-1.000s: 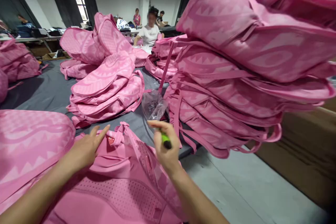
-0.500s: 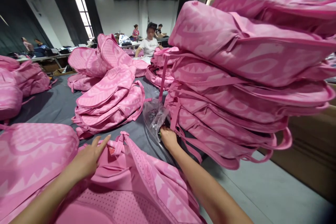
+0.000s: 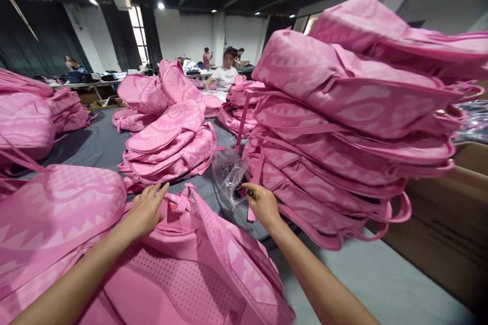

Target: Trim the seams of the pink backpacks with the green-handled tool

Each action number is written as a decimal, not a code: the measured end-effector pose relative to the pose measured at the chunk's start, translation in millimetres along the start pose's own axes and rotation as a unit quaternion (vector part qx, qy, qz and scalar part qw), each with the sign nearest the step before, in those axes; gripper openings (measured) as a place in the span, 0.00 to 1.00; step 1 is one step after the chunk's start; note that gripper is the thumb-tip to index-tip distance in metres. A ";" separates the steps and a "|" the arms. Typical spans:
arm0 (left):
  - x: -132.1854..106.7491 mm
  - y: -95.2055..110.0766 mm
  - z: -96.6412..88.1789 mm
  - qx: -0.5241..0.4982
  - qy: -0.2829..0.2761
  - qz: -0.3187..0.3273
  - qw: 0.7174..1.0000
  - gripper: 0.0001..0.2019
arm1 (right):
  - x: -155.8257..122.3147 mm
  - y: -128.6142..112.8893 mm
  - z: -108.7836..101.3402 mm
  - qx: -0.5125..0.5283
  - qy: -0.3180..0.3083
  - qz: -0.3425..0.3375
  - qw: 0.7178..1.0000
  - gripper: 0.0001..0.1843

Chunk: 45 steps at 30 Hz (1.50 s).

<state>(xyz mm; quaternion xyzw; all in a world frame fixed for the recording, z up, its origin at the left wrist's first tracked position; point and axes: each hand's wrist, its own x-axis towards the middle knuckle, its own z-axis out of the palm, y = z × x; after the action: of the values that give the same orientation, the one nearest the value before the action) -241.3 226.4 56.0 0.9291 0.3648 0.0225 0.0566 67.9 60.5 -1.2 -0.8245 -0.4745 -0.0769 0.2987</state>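
Note:
My left hand [image 3: 147,210] has its fingers spread over the upper edge of a pink patterned backpack [image 3: 186,264] right in front of me. That backpack's dotted back panel faces up, and a small red label [image 3: 173,206] shows near its top loop. My right hand [image 3: 263,203] is closed around a small tool with a dark and green handle end [image 3: 251,193]; its exact kind is hidden by the fingers. Just beyond this hand, a clear plastic bag [image 3: 229,175] with small dark items in it lies on the grey-covered table [image 3: 198,185].
A tall stack of pink backpacks [image 3: 343,111] rises at the right, close to my right hand. More backpacks [image 3: 168,144] are piled mid-table and at the left [image 3: 53,213]. A cardboard box [image 3: 438,213] stands at far right. A person in a white shirt [image 3: 224,77] is across the table.
My right hand has drawn back from the plastic bag, and the tool's green and dark end now shows. My left hand stays spread by the backpack's top edge. The view has tilted up slightly.

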 end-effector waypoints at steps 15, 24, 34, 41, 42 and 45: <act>-69.0 48.4 10.8 -0.498 0.187 0.041 0.846 0.07 | -66.7 -133.2 -44.6 0.323 -0.028 -0.243 0.914 0.13; -93.6 10.8 19.0 -0.206 0.258 0.039 0.943 0.24 | -51.4 -136.7 -15.0 0.219 -0.045 -0.213 0.951 0.10; -92.3 -5.7 32.6 -0.025 0.096 -0.178 0.979 0.31 | -23.8 -172.7 29.5 -0.046 -0.316 -0.268 0.909 0.17; -85.5 -0.4 37.0 0.029 0.104 -0.180 0.978 0.25 | -20.4 -185.2 47.3 -0.082 -0.371 -0.284 0.880 0.11; -85.8 -1.4 39.1 0.030 0.113 -0.175 0.978 0.26 | -19.3 -185.8 46.2 -0.085 -0.381 -0.287 0.875 0.11; -88.7 -4.5 45.5 0.026 0.145 -0.156 0.977 0.26 | -16.0 -186.8 36.8 -0.095 -0.402 -0.287 0.864 0.10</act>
<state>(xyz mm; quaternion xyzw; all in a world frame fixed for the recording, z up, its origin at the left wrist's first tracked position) -305.6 165.3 10.2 0.8490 0.5098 0.1382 -0.0176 -101.2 138.9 40.8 -0.6356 -0.7596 0.1342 -0.0331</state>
